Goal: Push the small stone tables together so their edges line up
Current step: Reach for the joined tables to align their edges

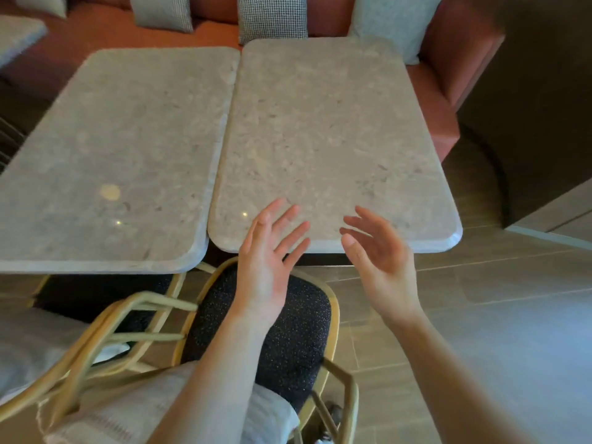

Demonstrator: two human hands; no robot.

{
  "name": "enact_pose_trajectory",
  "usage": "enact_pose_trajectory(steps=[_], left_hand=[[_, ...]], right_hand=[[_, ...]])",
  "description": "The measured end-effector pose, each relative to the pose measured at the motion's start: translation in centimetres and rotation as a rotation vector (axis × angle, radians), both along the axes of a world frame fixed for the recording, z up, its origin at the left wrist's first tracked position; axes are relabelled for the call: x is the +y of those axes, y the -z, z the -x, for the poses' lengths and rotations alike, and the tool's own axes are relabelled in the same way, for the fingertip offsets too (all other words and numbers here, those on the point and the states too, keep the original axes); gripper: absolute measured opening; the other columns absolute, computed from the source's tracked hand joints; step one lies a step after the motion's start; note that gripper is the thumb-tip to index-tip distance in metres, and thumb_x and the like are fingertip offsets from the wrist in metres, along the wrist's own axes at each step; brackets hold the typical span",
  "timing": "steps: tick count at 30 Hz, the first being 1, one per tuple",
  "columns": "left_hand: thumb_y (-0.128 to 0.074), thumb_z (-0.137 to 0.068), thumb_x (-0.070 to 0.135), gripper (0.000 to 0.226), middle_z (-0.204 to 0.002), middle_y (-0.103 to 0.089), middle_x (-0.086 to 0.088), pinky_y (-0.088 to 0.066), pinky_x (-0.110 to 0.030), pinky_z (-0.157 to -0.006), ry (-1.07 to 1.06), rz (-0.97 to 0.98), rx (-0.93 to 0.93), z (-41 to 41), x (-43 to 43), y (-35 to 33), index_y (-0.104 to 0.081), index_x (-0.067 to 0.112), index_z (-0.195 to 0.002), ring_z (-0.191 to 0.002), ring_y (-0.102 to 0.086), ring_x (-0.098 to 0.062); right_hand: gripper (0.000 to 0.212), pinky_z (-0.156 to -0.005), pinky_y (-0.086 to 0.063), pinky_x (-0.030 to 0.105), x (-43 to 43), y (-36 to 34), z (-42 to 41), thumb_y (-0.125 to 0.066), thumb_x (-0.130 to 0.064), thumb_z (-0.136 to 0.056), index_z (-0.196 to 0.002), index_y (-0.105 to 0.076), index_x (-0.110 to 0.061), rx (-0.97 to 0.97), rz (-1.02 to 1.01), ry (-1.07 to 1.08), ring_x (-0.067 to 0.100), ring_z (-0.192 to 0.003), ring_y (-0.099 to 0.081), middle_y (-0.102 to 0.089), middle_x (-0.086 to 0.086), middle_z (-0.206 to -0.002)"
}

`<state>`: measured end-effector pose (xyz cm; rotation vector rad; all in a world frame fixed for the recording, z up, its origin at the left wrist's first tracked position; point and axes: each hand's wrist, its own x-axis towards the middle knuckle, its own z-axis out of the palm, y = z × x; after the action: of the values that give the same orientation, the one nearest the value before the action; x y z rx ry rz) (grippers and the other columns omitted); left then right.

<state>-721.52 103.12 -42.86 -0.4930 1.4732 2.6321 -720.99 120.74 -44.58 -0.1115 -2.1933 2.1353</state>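
Two small grey stone tables stand side by side. The left table (112,149) and the right table (326,129) touch along their long inner edges. The right table sits a little further from me, so its near edge lies higher in the view than the left table's near edge. My left hand (266,261) hovers over the right table's near edge, palm up, fingers spread. My right hand (381,257) is beside it, fingers apart and slightly curled, holding nothing. Neither hand touches the stone.
A chair (288,331) with a dark speckled seat and gold frame stands under my hands, and a second gold-framed chair (105,328) is to its left. A red bench (445,97) with grey cushions (272,17) runs behind the tables. Tiled floor (496,299) lies at right.
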Motion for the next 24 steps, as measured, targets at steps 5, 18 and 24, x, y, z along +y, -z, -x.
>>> enact_pose_trajectory(steps=[5,18,24], left_hand=[[-0.075,-0.078,0.054,0.063,-0.128,-0.077,-0.009,-0.060,-0.039,-0.089,-0.189,-0.174,-0.394,-0.3,-0.8,7.2,-0.070,0.014,-0.127,-0.110,-0.079,-0.025],[-0.079,-0.082,0.047,0.064,-0.140,-0.068,-0.009,-0.051,-0.048,-0.109,-0.380,-0.413,-0.421,8.0,-3.2,16.6,-0.060,0.025,-0.139,-0.125,-0.066,-0.026],[-0.070,-0.101,0.035,0.048,-0.137,-0.074,-0.009,-0.047,-0.047,-0.119,-0.352,-0.465,-0.341,9.5,-3.3,18.2,-0.063,0.017,-0.145,-0.132,-0.068,-0.027]], right_hand=[[0.072,-0.096,-0.058,0.028,-0.8,8.7,0.6,-0.080,-0.048,-0.080,-0.138,-0.064,-0.008,-0.495,0.258,0.098,0.014,-0.109,-0.078,-0.081,0.003,-0.115],[0.034,-0.089,-0.061,0.035,-1.6,15.8,9.7,-0.069,-0.047,-0.098,-0.111,-0.078,-0.017,-0.647,1.006,0.429,0.019,-0.094,-0.082,-0.080,0.007,-0.122],[0.031,-0.098,-0.060,0.043,-2.8,17.1,10.4,-0.069,-0.039,-0.101,-0.123,-0.074,-0.017,-0.534,1.074,0.410,0.024,-0.101,-0.081,-0.081,0.007,-0.118]])
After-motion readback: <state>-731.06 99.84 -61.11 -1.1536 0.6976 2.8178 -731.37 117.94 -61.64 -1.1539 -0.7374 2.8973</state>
